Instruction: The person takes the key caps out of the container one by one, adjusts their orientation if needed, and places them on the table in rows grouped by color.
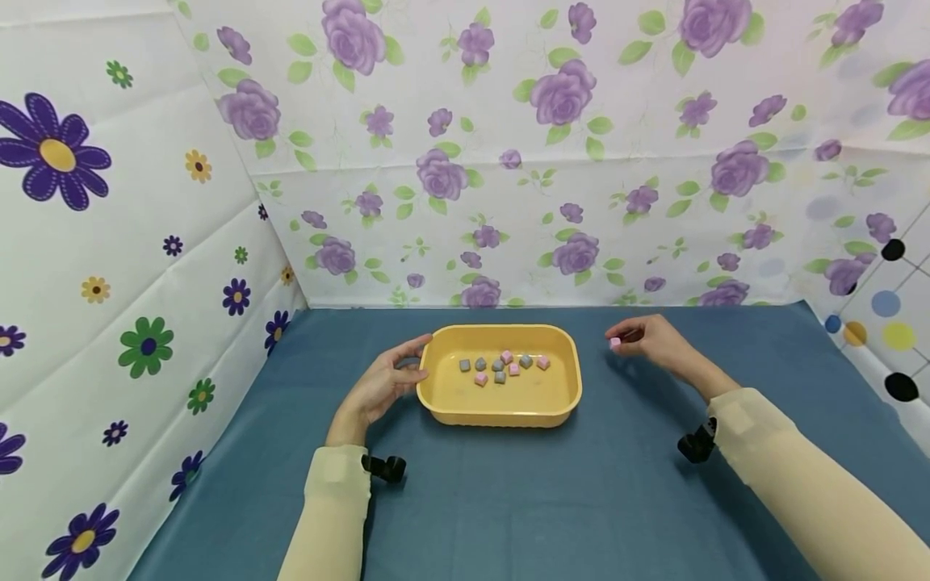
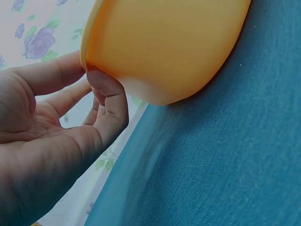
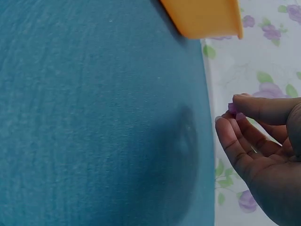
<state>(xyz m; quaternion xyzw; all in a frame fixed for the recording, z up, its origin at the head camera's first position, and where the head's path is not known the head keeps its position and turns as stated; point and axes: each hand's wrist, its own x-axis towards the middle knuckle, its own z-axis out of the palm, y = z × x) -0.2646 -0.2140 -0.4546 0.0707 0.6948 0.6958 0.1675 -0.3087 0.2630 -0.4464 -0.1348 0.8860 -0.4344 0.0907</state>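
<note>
A yellow plastic tray (image 1: 501,418) stands on the blue cloth, with several small grey cubes (image 1: 500,377) and pink cubes (image 1: 481,378) scattered inside it. At the tray's left end, my left hand (image 1: 380,381) grips the rim; the left wrist view shows fingertips on the tray's wall (image 2: 169,42) just under the lip. Right of the tray and apart from it, my right hand (image 1: 663,345) pinches a pink cube (image 1: 615,344) between thumb and fingertips. In the right wrist view this cube (image 3: 235,111) is partly covered by the thumb.
Blue cloth (image 1: 508,500) covers the table around the tray. Behind it hangs a white sheet with purple roses (image 1: 563,93), and at the left another with daisies (image 1: 145,347). A dotted sheet (image 1: 899,335) borders the right side.
</note>
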